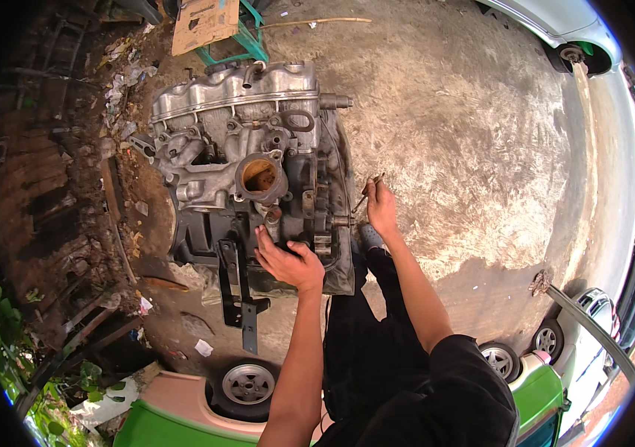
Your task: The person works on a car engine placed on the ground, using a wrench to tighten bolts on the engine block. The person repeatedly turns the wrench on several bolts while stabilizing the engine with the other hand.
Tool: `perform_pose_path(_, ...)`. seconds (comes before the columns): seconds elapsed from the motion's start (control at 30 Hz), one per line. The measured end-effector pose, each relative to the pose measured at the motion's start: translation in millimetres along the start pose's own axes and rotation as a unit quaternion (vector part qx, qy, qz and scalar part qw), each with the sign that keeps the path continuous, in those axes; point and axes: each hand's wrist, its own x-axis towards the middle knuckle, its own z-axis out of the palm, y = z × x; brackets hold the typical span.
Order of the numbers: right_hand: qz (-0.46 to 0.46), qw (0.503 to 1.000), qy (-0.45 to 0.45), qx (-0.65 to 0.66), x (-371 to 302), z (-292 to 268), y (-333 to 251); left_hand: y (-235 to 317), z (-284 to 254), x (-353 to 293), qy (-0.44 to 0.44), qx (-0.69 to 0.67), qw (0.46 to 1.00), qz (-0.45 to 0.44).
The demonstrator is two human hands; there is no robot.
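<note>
A large engine (235,175) stands in front of me, its ribbed metal top cover (235,89) on the far side. On its near side is an intake manifold (198,179) with a round, rust-brown opening (262,177). My left hand (291,264) rests on the engine's near part below that opening, fingers spread and holding nothing. Right of the engine, beside a protruding shaft end (341,221), my right hand (381,205) is closed around a thin dark metal tool (363,200). Its exact kind is hard to make out. A black slotted bracket (237,294) projects from the near side.
A green stool (247,41) with cardboard (204,26) on it stands beyond the engine. Litter and dark wooden boards (34,171) lie at left. A green and pink car (183,406) is behind me, and a white car (589,328) stands at right.
</note>
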Motion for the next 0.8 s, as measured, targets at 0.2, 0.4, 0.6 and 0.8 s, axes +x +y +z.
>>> perform_pose_path(0.2,0.114,0.937,-0.322,-0.067,36,27,9,1,0,-1,-0.004,0.001,1.000,-0.006)
perform_pose_path(0.4,0.055,0.913,-0.394,-0.090,32,25,-2,-4,4,-2,0.006,0.006,1.000,0.002)
perform_pose_path(0.6,0.041,0.924,-0.378,-0.036,26,29,10,-4,3,-2,0.009,0.005,1.000,0.001)
perform_pose_path(0.8,0.050,0.947,-0.314,0.039,18,40,28,-3,2,0,0.006,0.000,1.000,0.001)
